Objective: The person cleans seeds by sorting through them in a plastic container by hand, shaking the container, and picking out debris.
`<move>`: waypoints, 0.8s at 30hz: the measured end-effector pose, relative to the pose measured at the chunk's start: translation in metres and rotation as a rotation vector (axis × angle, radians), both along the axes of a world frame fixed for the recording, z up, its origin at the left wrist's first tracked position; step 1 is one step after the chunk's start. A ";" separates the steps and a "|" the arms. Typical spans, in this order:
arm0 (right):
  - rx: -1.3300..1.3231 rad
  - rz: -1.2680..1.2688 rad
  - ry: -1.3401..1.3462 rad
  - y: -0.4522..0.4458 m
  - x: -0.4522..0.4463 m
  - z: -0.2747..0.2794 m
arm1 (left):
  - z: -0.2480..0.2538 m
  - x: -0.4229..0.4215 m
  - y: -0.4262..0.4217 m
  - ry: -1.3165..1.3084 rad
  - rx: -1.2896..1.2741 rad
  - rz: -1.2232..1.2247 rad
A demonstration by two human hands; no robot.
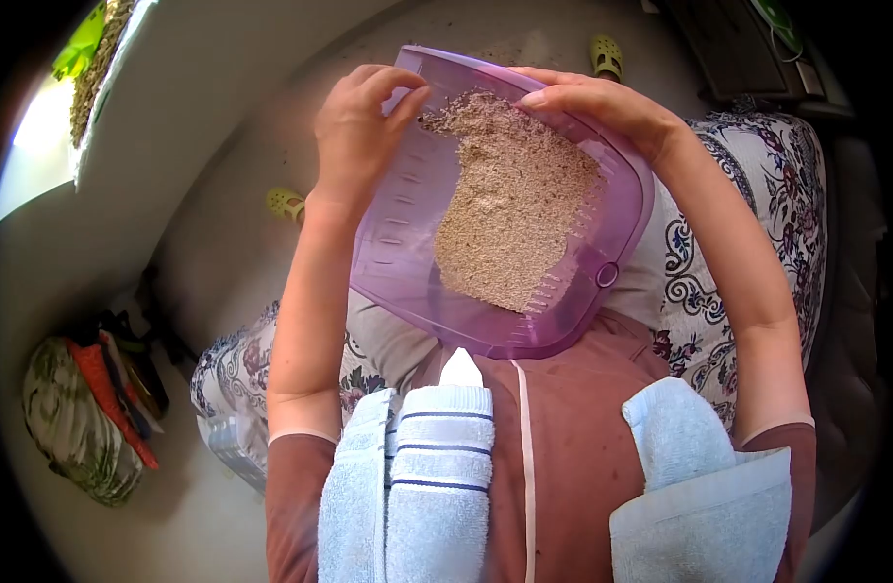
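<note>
A translucent purple plastic tray (396, 260) rests tilted over my lap. Small tan grains or seeds (509, 219) lie spread across its middle, with darker bits among them near the far end. My right hand (616, 109) grips the tray's far right rim, thumb on the inside and fingers over the edge. Above the far left part of the tray is my left hand (364, 121), its thumb and forefinger brought together in a pinch beside the dark bits. Whatever is between those fingertips is too small to make out.
Patterned fabric (757, 204) covers the seat around me. Light blue towels (441, 466) hang down my front. Yellow-green clogs (606, 56) show on the floor beyond the tray. A camouflage bag (72, 418) lies at left; a dark cabinet (733, 49) stands at the far right.
</note>
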State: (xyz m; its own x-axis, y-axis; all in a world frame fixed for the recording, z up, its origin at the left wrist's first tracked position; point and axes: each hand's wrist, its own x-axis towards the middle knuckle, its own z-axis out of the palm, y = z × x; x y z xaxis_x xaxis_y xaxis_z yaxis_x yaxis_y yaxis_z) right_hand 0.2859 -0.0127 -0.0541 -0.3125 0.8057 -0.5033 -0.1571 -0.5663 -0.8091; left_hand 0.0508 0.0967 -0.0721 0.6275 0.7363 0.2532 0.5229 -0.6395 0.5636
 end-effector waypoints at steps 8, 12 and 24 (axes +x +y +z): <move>-0.003 -0.005 -0.042 0.000 0.004 -0.005 | -0.004 0.014 -0.015 -0.048 -0.235 0.008; 0.011 -0.033 -0.004 -0.001 -0.001 -0.003 | -0.003 0.013 -0.010 -0.005 -0.105 0.069; 0.045 -0.034 0.067 -0.001 0.002 -0.008 | -0.012 0.004 0.002 0.027 0.015 0.066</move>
State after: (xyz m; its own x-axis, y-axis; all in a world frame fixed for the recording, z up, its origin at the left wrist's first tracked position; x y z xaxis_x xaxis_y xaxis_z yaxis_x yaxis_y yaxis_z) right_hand 0.2876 -0.0132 -0.0617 -0.3162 0.8376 -0.4456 -0.2301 -0.5234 -0.8205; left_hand 0.0546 0.0987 -0.0842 0.5848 0.7723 0.2484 0.5787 -0.6117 0.5395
